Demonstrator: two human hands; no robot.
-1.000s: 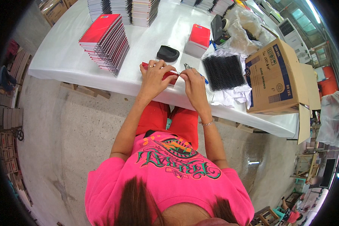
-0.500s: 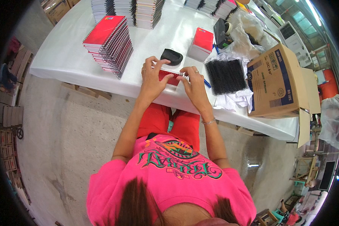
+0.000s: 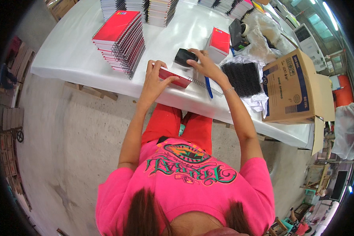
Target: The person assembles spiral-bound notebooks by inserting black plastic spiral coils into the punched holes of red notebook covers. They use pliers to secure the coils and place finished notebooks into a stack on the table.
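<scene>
My left hand (image 3: 155, 82) grips a small red-covered notebook (image 3: 177, 80) tilted up on the table's near edge, thumb on the front and fingers behind. A loose wire coil (image 3: 202, 84) trails from the notebook's right end toward my right wrist. My right hand (image 3: 209, 67) is closed on the right side of a black rounded block (image 3: 181, 57) just behind the notebook. What the block is, I cannot make out. A blue pen (image 3: 208, 88) lies below my right hand, partly under the coil.
On the left stands a stack of red spiral notebooks (image 3: 118, 29); more bound stacks (image 3: 161, 13) stand behind. Red-topped uncoiled pads (image 3: 218, 42) are beyond my right hand. Black coils (image 3: 242, 78) lie on crumpled paper beside an open cardboard box (image 3: 291, 88).
My right hand has left the notebook and moved up and right onto the black block, which has turned. The notebook's red side now shows more, with the coil stretching out to the right.
</scene>
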